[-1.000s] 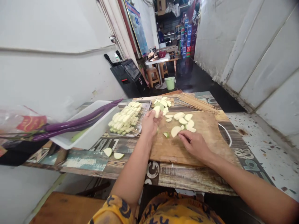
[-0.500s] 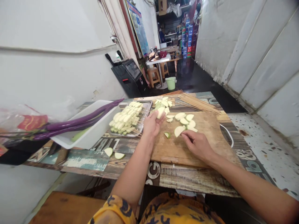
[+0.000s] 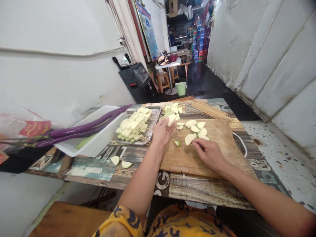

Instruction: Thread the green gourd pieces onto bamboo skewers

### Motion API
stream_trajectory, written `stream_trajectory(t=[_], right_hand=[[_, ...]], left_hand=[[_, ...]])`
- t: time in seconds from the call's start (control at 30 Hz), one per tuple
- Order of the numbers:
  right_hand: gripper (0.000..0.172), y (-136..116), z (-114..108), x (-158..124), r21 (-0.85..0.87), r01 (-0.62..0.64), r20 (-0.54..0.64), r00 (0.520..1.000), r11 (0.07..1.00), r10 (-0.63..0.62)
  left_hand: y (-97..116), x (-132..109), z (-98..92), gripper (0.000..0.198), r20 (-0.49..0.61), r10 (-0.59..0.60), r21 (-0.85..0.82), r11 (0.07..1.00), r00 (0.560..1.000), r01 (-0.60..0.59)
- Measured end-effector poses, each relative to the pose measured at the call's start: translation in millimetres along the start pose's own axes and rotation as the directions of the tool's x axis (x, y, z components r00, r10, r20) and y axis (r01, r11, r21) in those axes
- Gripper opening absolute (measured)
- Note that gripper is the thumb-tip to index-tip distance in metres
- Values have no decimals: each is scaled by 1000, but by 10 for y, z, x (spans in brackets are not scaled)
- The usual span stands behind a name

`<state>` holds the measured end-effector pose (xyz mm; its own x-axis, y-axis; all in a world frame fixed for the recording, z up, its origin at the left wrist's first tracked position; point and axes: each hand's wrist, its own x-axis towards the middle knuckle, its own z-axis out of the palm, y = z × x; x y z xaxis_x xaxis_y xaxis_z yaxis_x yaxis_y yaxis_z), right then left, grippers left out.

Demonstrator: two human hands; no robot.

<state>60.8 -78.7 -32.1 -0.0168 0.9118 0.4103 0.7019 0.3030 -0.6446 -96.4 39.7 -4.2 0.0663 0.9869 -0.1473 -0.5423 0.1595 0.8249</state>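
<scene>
My left hand [image 3: 161,131] has its fingers closed around a pale slice [image 3: 171,119] of vegetable, lifted just above the far left corner of the cutting board [image 3: 197,158]. My right hand [image 3: 209,151] lies on the board with its fingers curled together, the tips pinching the edge of another slice [image 3: 189,138] that rests flat on the wood. Just left of that one lies a small green-skinned end piece [image 3: 176,143]. Beyond my fingertips more cut slices [image 3: 196,126] are scattered over the board.

Left of the board stands a metal tray [image 3: 151,126] loaded with skewered slices [image 3: 132,126]. Beside it a white tub [image 3: 95,146] holds long purple eggplants [image 3: 84,128] that stick out over its rim. Two loose slices [image 3: 120,162] lie on the worktop [image 3: 197,191] near its front edge. A bundle of bamboo skewers [image 3: 209,110] lies fanned out past the board's far side.
</scene>
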Motion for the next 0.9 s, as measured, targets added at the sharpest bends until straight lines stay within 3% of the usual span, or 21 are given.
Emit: stream_trajectory(t=[0.6, 0.9], right_hand=[[23, 3, -2, 5, -29, 4, 33, 999, 1000, -3], [24, -11, 2, 0, 0, -16, 42, 999, 1000, 16]], left_hand=[[15, -48, 40, 12, -27, 77, 117, 990, 997, -74], [-30, -99, 83, 11, 9, 44, 129, 991, 999, -44]])
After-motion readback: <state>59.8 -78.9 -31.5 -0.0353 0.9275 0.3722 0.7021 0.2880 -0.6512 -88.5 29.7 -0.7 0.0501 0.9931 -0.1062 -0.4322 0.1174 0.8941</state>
